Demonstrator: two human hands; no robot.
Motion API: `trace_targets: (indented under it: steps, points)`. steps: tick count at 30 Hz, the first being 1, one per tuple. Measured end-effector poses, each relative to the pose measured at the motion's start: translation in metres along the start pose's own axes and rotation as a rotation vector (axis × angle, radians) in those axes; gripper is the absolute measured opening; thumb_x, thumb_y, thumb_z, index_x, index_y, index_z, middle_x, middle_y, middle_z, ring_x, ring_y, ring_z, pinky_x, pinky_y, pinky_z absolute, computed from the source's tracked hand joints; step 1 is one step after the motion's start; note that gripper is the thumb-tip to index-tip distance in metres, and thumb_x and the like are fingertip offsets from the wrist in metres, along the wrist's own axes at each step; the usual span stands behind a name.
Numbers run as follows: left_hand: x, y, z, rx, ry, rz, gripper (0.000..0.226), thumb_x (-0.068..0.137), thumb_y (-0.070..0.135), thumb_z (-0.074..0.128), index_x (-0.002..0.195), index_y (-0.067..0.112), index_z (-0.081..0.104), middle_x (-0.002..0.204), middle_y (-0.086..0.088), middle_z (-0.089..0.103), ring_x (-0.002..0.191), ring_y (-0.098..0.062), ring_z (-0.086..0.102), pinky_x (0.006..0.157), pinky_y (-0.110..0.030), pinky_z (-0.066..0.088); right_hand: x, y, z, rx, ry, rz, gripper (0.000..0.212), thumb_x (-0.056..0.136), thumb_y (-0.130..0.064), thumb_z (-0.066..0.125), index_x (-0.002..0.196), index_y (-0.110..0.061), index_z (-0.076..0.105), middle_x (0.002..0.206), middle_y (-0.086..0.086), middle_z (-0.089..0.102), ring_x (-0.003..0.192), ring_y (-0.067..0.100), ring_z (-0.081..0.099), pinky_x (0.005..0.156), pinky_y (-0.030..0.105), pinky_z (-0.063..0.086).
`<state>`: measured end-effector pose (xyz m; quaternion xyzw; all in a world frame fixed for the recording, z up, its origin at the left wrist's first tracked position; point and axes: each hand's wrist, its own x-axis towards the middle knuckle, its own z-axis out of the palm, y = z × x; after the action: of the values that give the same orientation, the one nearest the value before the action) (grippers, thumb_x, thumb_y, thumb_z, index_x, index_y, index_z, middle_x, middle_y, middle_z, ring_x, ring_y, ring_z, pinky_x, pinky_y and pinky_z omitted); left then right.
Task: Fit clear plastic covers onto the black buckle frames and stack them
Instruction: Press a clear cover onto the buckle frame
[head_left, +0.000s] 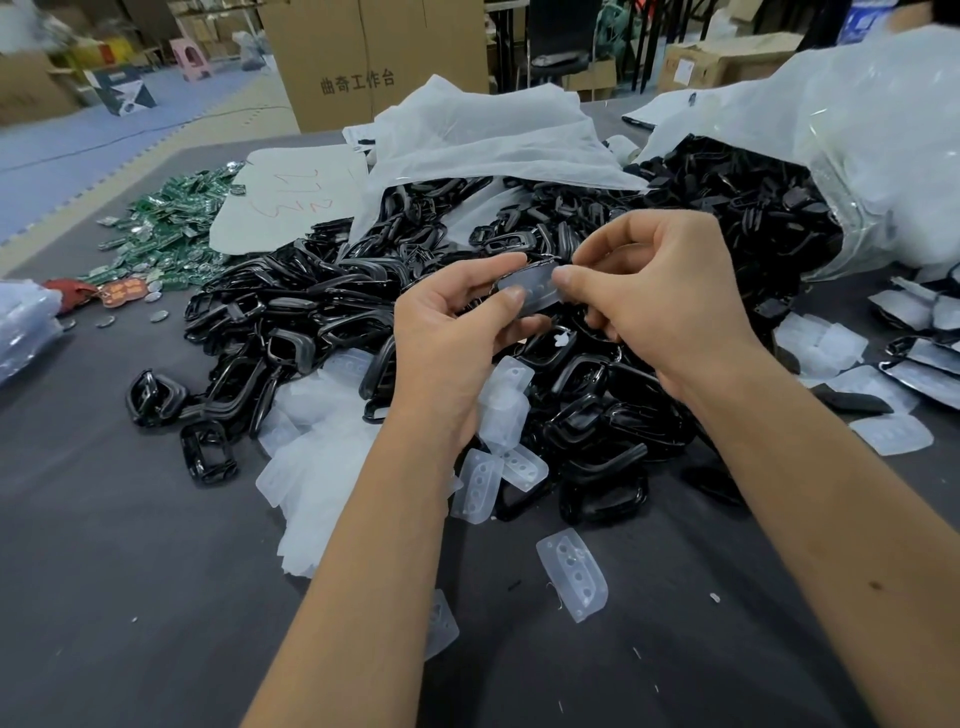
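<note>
Both hands meet above the pile: left hand (457, 317) has its fingers (511, 296) curled round a black buckle frame (524, 309) with a clear plastic cover (535, 286) lying on it; right hand (660, 291) pinches the cover's right end between thumb and forefinger. Whether the cover is fully seated I can't tell, fingers hide the edges. Directly under the hands, a big heap of loose black frames (322, 306) on the dark counter (130, 571), spilling from a clear bag (883, 156) at right. Loose clear covers (498, 467) lie at the heap's near edge, one cover (571, 574) apart, nearer the camera. Covered frames (924, 358) sit at far right. Green circuit boards (166, 228) at far left, cardboard box (374, 57) behind.
</note>
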<state>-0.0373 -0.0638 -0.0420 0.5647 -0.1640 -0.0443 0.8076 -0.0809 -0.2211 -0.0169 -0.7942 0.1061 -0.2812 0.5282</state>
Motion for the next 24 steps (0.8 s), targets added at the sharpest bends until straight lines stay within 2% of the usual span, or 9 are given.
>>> trace_targets:
  steps: [4, 7, 10, 14, 17, 20, 24]
  points:
    - [-0.0007, 0.0002, 0.0001, -0.019, 0.002, -0.026, 0.023, 0.093, -0.015, 0.061, 0.11, -0.005, 0.072, 0.077, -0.006, 0.074, 0.076, -0.019, 0.073, 0.071, -0.029, 0.061, -0.0023, -0.0033, 0.0013, -0.143, 0.036, -0.13, 0.018, 0.078, -0.022, 0.089, 0.079, -0.024, 0.071, 0.066, -0.006, 0.074, 0.054, 0.006, 0.067, 0.061, 0.027, 0.056]
    - [-0.0006, 0.001, 0.0, -0.025, 0.021, -0.026, 0.022, 0.093, -0.015, 0.06, 0.11, -0.007, 0.072, 0.079, -0.01, 0.071, 0.077, -0.02, 0.071, 0.071, -0.03, 0.061, -0.0055, -0.0079, 0.0022, -0.203, 0.048, -0.23, 0.017, 0.079, -0.022, 0.088, 0.083, -0.022, 0.071, 0.067, -0.01, 0.071, 0.057, 0.003, 0.066, 0.063, 0.021, 0.056]
    - [-0.0001, 0.002, -0.0004, -0.041, 0.035, -0.041, 0.022, 0.093, -0.014, 0.06, 0.109, -0.005, 0.073, 0.083, -0.014, 0.067, 0.076, -0.02, 0.07, 0.072, -0.03, 0.061, -0.0077, -0.0101, 0.0029, -0.211, 0.046, -0.283, 0.016, 0.081, -0.02, 0.087, 0.084, -0.019, 0.071, 0.069, -0.011, 0.07, 0.06, 0.007, 0.068, 0.065, 0.026, 0.059]
    - [-0.0005, 0.0019, -0.0002, -0.045, 0.035, -0.036, 0.022, 0.093, -0.015, 0.06, 0.108, -0.006, 0.073, 0.086, -0.017, 0.069, 0.08, -0.025, 0.071, 0.073, -0.032, 0.062, -0.008, -0.0101, 0.0038, -0.212, 0.064, -0.311, 0.016, 0.082, -0.02, 0.087, 0.085, -0.018, 0.071, 0.071, -0.011, 0.07, 0.062, 0.009, 0.068, 0.065, 0.029, 0.06]
    - [-0.0008, 0.0018, -0.0005, -0.024, 0.032, -0.012, 0.022, 0.093, -0.016, 0.06, 0.109, -0.007, 0.072, 0.091, -0.019, 0.072, 0.082, -0.025, 0.074, 0.074, -0.033, 0.062, -0.0074, -0.009, 0.0037, -0.226, 0.067, -0.298, 0.016, 0.082, -0.022, 0.086, 0.086, -0.019, 0.071, 0.07, -0.012, 0.07, 0.06, 0.007, 0.067, 0.062, 0.02, 0.056]
    - [-0.001, 0.0017, -0.0003, -0.01, 0.025, 0.001, 0.022, 0.093, -0.015, 0.061, 0.108, -0.005, 0.073, 0.086, -0.013, 0.073, 0.08, -0.022, 0.074, 0.073, -0.032, 0.062, -0.0056, -0.007, 0.0039, -0.245, 0.063, -0.259, 0.018, 0.081, -0.022, 0.087, 0.084, -0.019, 0.069, 0.066, -0.012, 0.07, 0.057, 0.004, 0.065, 0.059, 0.012, 0.049]
    - [-0.0007, 0.0014, -0.0009, -0.011, 0.024, -0.003, 0.022, 0.093, -0.014, 0.061, 0.107, -0.003, 0.074, 0.082, -0.009, 0.074, 0.078, -0.021, 0.074, 0.071, -0.031, 0.061, -0.0057, -0.0057, 0.0053, -0.235, 0.066, -0.22, 0.019, 0.08, -0.023, 0.087, 0.084, -0.02, 0.069, 0.064, -0.011, 0.07, 0.055, 0.002, 0.063, 0.06, 0.015, 0.05]
